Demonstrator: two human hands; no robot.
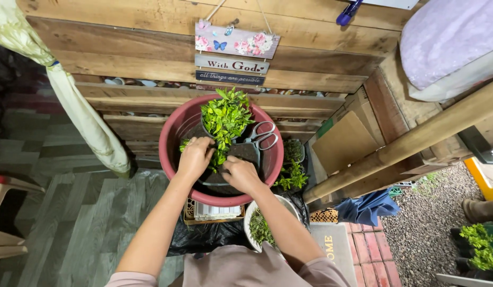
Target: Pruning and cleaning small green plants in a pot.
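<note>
Green plant between both hands, touching them

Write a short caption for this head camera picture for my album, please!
Two hands, left hand and right hand, press around a leafy green plant in a big red basin, scissors resting beside.
</note>
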